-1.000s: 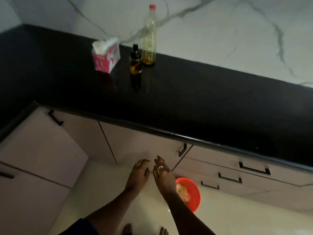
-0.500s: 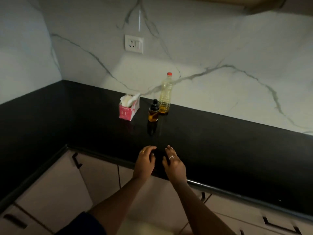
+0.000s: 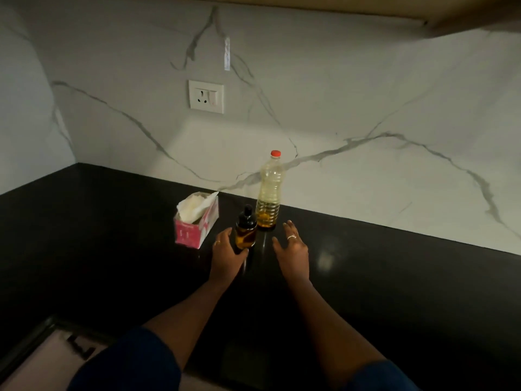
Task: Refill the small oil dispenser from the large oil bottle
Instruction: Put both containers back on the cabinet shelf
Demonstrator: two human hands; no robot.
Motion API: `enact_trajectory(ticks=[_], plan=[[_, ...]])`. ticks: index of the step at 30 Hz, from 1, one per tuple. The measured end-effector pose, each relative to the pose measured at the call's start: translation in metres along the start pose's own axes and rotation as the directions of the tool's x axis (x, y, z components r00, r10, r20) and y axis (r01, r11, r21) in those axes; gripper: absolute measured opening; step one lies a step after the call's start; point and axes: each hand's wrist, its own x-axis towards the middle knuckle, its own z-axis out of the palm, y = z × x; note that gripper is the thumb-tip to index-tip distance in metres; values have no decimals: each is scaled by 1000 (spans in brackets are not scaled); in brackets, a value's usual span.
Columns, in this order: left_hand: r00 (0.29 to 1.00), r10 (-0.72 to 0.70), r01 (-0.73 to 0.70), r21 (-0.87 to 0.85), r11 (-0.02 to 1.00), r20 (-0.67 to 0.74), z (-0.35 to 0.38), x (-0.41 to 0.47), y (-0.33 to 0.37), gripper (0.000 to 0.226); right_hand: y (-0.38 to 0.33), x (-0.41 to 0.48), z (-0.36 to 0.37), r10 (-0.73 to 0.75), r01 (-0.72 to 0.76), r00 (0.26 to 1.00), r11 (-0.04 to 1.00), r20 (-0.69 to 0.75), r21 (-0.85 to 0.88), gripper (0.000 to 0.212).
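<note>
The small oil dispenser [image 3: 246, 230], a dark bottle with a black dropper-style top and amber oil, stands on the black counter [image 3: 366, 277]. My left hand [image 3: 227, 256] curls round its lower part, fingers at its left side and thumb at its base. Just behind it, by the wall, the large oil bottle [image 3: 269, 190] stands upright: clear plastic, red cap on, a little yellow oil at the bottom. My right hand [image 3: 291, 246] hovers flat with fingers spread, just right of the dispenser and in front of the large bottle, holding nothing.
A pink tissue box [image 3: 197, 221] with white tissue sticking out sits left of the dispenser. A white wall socket [image 3: 206, 96] is on the marble backsplash above. The counter's front edge and a cabinet handle [image 3: 81, 347] show at the bottom left.
Both hands rose from below the counter edge and reached forward over it. The left hand arrived at the small dispenser and the right hand near the large bottle. The view tilted upward.
</note>
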Motion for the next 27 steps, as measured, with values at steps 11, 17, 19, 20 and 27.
enact_trajectory(ticks=[11, 17, 19, 20, 27], plan=[[954, -184, 226, -160, 961, 238, 43, 91, -44, 103, 34, 141, 58, 128, -131, 990, 990, 59, 49, 73], [937, -199, 259, -190, 947, 287, 50, 99, -58, 99, 34, 180, 97, 269, -299, 954, 898, 133, 322, 107], [939, -178, 239, -185, 953, 294, 52, 101, -60, 99, 37, 183, 106, 296, -308, 950, 859, 95, 409, 103], [939, -175, 235, -179, 955, 297, 53, 104, -61, 98, 38, 185, 110, 306, -310, 949, 849, 81, 428, 101], [920, -207, 255, -108, 961, 334, 65, 117, -65, 95, 42, 191, 125, 324, -282, 946, 848, -18, 450, 81]])
